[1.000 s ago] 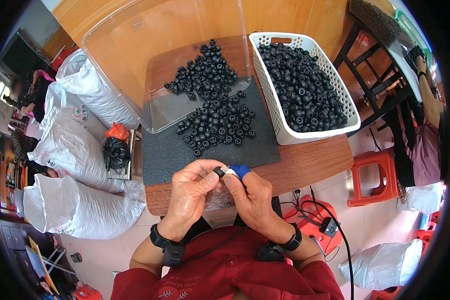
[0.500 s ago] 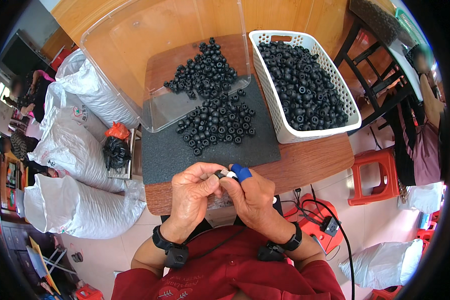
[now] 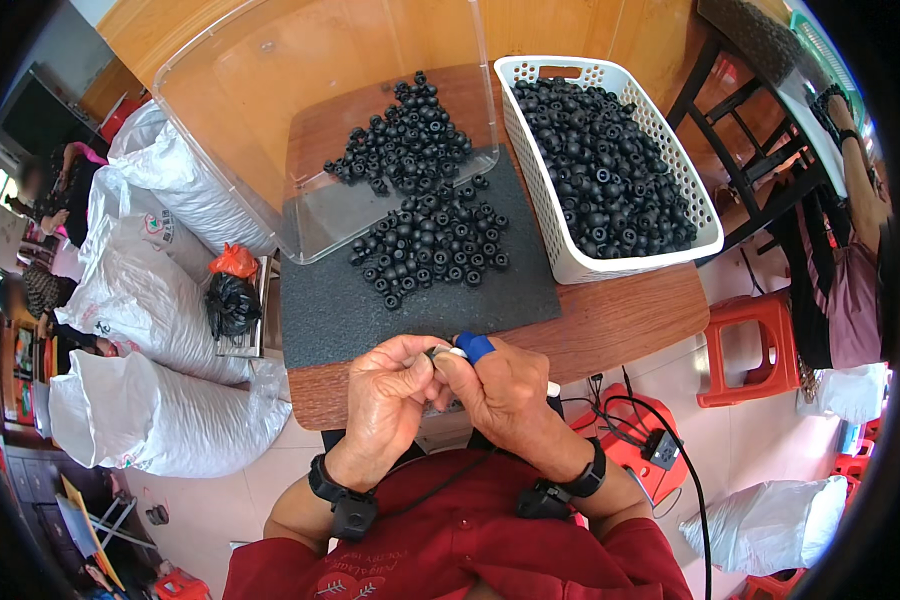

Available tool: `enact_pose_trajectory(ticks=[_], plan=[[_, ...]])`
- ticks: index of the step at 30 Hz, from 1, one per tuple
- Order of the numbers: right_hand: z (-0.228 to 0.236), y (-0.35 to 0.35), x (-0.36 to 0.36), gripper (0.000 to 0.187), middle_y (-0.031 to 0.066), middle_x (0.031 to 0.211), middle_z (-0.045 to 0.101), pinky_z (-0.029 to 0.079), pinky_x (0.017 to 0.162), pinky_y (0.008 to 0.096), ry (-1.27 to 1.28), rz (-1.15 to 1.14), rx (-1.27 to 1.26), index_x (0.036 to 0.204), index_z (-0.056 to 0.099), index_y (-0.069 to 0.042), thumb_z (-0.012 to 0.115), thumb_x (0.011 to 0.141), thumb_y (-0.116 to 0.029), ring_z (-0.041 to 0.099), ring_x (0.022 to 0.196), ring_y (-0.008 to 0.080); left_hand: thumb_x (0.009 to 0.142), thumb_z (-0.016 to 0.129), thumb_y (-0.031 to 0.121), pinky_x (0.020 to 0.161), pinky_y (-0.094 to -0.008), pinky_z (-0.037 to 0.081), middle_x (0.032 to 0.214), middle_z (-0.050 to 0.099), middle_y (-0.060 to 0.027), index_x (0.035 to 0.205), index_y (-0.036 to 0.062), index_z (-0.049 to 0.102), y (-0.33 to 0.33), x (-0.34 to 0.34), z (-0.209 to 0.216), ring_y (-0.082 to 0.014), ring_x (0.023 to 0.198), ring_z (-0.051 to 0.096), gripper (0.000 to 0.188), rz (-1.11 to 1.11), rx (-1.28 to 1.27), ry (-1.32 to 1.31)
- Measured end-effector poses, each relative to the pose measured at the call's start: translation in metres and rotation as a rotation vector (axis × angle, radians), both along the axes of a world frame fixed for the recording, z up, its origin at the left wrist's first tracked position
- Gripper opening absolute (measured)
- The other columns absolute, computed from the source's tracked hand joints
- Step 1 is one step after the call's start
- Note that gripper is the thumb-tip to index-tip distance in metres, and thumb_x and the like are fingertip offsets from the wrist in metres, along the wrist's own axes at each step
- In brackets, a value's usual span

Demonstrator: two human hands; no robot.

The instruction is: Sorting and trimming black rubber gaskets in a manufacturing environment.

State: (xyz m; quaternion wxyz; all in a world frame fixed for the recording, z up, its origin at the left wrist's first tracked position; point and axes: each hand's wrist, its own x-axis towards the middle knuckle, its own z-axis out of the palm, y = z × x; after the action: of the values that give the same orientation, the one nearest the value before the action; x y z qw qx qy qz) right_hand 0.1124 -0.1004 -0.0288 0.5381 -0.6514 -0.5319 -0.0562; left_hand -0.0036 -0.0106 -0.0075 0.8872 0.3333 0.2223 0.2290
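Over the table's near edge my two hands meet, fingertips together. My left hand point(image 3: 385, 400) pinches a small black round part point(image 3: 435, 352), mostly hidden by the fingers. In my right hand point(image 3: 505, 395) is a thin white stick-like tool point(image 3: 553, 389); one white end pokes out beside the palm, and a white bit shows at the fingertips against the black part. Blue wrapping point(image 3: 474, 346) covers one right finger. Beyond the hands, a heap of hollow black round parts point(image 3: 430, 245) lies on a dark grey mat point(image 3: 320, 325) and runs back into a tipped clear plastic box point(image 3: 240, 110).
A white perforated basket point(image 3: 635, 268) full of similar black parts stands on the wooden table point(image 3: 640, 310) at right. Large white sacks point(image 3: 170, 415) crowd the left. A red stool point(image 3: 755, 350) and black cable point(image 3: 695, 480) are at right. Other people are at both sides.
Both hands have shifted slightly and the right has turned a little, so more of the tool's white end shows beside its palm. The heap looks the same.
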Motion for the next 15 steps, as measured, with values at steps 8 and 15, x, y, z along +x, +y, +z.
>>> enact_pose_trajectory(ticks=[8,15], plan=[[0.002,-0.006,-0.007,0.016,0.0109,0.061,0.055,0.041,0.042,0.0351,0.125,0.090,0.021,0.078,0.060,-0.002,0.068,0.083,-0.016,0.055,0.048,0.0242,0.088,0.062,0.009,0.064,-0.0262,0.049,0.090,0.065,-0.0113,0.102,-0.0052,0.061,0.001,0.001,0.001,-0.0140,0.072,0.059,0.020,0.027,0.025,0.067],[0.005,-0.009,-0.001,0.018,0.0129,0.066,0.059,0.043,0.050,0.0316,0.631,0.023,-0.063,0.083,0.061,0.001,0.064,0.088,-0.016,0.057,0.055,0.0205,0.085,0.064,0.007,0.069,-0.0252,0.050,0.090,0.066,-0.0112,0.102,-0.0050,0.062,0.003,0.007,0.000,-0.0134,0.074,0.060,0.020,0.028,0.196,0.008]])
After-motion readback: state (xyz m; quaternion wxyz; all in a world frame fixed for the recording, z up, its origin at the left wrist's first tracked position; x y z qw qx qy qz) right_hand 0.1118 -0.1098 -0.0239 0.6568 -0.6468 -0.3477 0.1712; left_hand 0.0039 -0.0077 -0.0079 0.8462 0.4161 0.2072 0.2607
